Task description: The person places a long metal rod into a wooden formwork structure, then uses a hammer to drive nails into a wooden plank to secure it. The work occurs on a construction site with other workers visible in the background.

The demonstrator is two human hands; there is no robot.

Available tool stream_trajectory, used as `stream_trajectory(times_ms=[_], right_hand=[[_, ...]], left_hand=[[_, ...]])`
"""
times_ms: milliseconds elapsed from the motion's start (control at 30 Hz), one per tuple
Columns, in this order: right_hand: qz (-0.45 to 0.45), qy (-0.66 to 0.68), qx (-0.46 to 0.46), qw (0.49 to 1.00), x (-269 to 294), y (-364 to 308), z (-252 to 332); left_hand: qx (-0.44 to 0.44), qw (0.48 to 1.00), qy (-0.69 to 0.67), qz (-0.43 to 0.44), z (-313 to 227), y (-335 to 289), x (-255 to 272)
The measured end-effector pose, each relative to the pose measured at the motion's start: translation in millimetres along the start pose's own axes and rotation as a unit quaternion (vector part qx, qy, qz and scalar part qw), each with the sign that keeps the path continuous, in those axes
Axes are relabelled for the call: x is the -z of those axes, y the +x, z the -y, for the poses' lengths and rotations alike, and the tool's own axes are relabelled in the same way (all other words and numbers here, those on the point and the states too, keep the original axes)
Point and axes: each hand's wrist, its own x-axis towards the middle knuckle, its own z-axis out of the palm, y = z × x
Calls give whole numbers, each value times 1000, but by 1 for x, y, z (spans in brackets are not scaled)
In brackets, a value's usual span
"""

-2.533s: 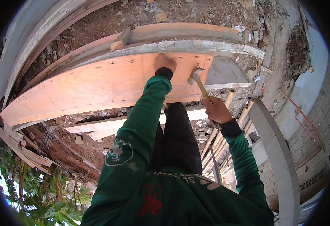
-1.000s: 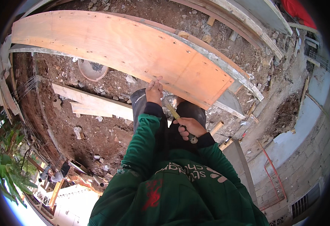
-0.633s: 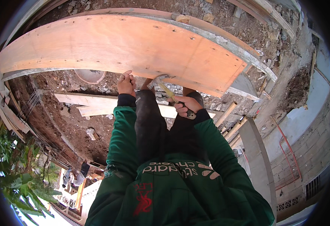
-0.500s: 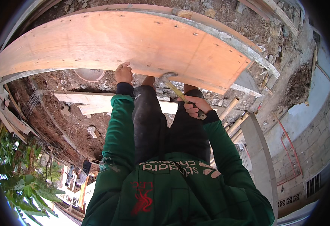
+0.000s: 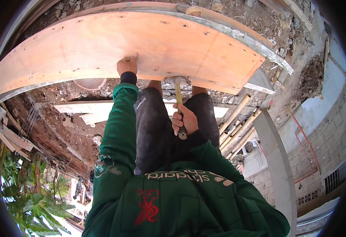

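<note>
A claw hammer [image 5: 178, 94] with a pale yellow handle and dark grip end is in my right hand [image 5: 185, 121], whose fingers wrap round the lower handle. Its metal head lies by the near edge of a long, orange-brown plywood panel [image 5: 90, 45] with nail marks along its edges. My left hand [image 5: 127, 65] rests on that panel near the same edge, left of the hammer. Its fingers are curled in with the thumb raised; whatever they may hold is hidden.
Pale boards [image 5: 86, 107] lie on the rubble below the panel, beside a round basin [image 5: 90, 83]. Bamboo poles [image 5: 240, 128] lean at right near an upright grey slab [image 5: 277, 166]. A block wall [image 5: 323, 150] rises at far right; thin rebar [image 5: 31, 116] sticks out at left.
My right hand has drawn the hammer left and toward my body, its handle now nearly straight up and down. The left hand has moved slightly up and left on the panel, fingers curled more.
</note>
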Motion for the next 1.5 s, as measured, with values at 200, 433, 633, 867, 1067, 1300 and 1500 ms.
stream_trajectory(times_ms=[200, 433, 633, 867, 1067, 1300, 1500], right_hand=[[-49, -22, -30, 998, -19, -3, 10], [-103, 88, 63, 989, -68, 14, -44], [-73, -19, 72, 995, -53, 6, -41], [-70, -334, 11, 940, -69, -63, -23], [-64, -454, -25, 888, -83, -82, -32], [-78, -546, -56, 832, -88, -82, -25], [-134, -595, -17, 792, -68, -116, -4]], left_hand=[[-3, 1000, 18, 18, 6, 5, 1], [7, 999, 34, 40, -2, 13, 0], [7, 996, 9, 86, -2, 6, 9], [-54, 930, -125, 341, -30, -61, -10], [-179, 913, -146, 337, -42, -106, 11], [-45, 828, -537, 151, -9, -125, 43], [260, 613, -746, 2, 103, -69, 102]])
